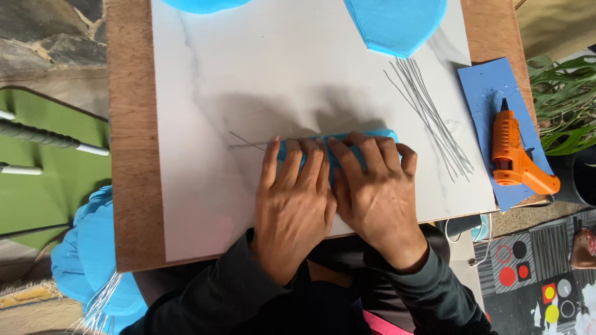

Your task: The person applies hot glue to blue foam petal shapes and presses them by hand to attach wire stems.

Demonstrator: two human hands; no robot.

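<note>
Left hand (pixel 295 201), right hand (pixel 375 195) — both flat, fingers spread — pressing blue strip (pixel 335 147).

One view only: head cam, looking straight down, close over the white board (pixel 205 186) on a wooden table (pixel 130 155). Person's arms enter from bottom centre of frame. Floor w/ green mat (pixel 37 198) at left, patterned rug (pixel 534 273) bottom right.
</note>
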